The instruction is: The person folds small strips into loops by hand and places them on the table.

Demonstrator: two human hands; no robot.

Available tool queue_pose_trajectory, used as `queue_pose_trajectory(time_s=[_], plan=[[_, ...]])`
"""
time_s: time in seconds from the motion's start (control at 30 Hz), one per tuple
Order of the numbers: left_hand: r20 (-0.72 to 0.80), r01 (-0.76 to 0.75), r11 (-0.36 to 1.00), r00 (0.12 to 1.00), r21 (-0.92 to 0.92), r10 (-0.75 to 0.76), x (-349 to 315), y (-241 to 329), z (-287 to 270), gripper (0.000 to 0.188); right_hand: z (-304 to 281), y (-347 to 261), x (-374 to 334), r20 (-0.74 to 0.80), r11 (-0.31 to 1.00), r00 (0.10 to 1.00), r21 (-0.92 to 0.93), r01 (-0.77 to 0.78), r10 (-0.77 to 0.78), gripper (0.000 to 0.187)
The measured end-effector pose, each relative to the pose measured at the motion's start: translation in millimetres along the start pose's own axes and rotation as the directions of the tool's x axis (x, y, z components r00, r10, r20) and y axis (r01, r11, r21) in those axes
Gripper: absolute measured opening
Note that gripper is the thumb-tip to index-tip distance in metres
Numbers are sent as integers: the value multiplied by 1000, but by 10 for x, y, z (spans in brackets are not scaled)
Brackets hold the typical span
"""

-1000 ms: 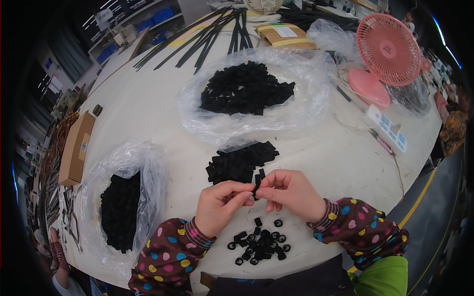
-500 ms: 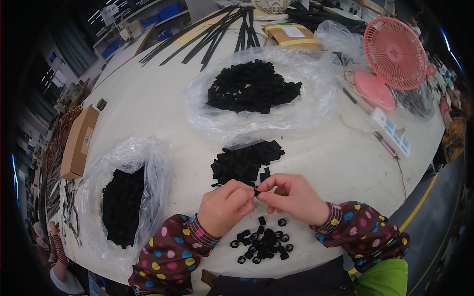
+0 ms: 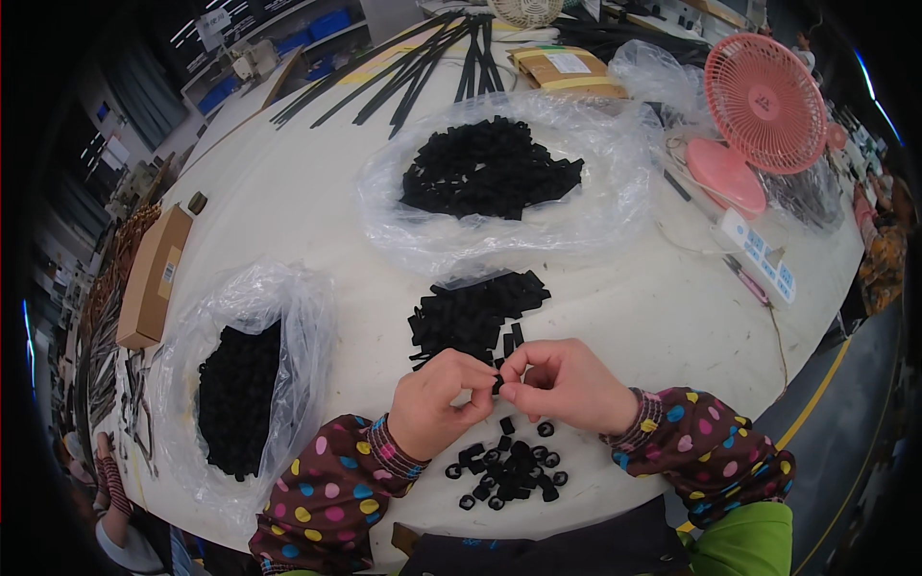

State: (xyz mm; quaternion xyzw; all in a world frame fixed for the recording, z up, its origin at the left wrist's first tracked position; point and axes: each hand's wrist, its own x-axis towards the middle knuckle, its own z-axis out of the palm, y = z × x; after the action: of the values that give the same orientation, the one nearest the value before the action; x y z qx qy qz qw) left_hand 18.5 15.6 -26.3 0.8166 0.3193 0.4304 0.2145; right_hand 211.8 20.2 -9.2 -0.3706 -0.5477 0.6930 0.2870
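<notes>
A small black piece (image 3: 497, 385) is pinched between my two hands above the table, mostly covered by fingertips. My left hand (image 3: 434, 408) grips it from one side with thumb and forefinger. From the other side the thumb and fingers of my right hand (image 3: 571, 389) close on it. Just beyond my hands lies a heap of flat black strips (image 3: 471, 315), a few of them loose at its right edge. Nearer to me is a scatter of small black loops (image 3: 520, 468), several standing so that their round openings show.
An open clear plastic bag (image 3: 317, 350) of black pieces stands at left; a larger bag (image 3: 615, 211) lies at the back. A pink fan (image 3: 765, 104), a white power strip (image 3: 759, 257) and pink-handled snips (image 3: 749, 281) are at right. A cardboard box (image 3: 152, 278) sits far left.
The black piece has turned more upright between my fingertips. My left thumb and forefinger have shifted around it, and a gap now shows between them. Both forearms stay nearly in place.
</notes>
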Motion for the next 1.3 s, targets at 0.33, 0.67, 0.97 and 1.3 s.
queue_pose_trajectory(time_s=[0.33,0.67,0.97,1.3], plan=[[696,776,-56,529,-628,-486,63,-77,-70,16,-104,78,46,83,998,996,52,-23,19,8],[777,866,-14,441,-500,-448,65,-100,-105,14,-118,33,13,174,991,985,-131,43,-19,10],[588,647,461,756,-607,-286,-48,-95,-42,10,-53,1,-34,140,939,982,-303,165,-127,12],[364,477,494,878,-727,-312,25,-20,84,13,132,89,-39,-229,622,787,-748,234,-572,15]])
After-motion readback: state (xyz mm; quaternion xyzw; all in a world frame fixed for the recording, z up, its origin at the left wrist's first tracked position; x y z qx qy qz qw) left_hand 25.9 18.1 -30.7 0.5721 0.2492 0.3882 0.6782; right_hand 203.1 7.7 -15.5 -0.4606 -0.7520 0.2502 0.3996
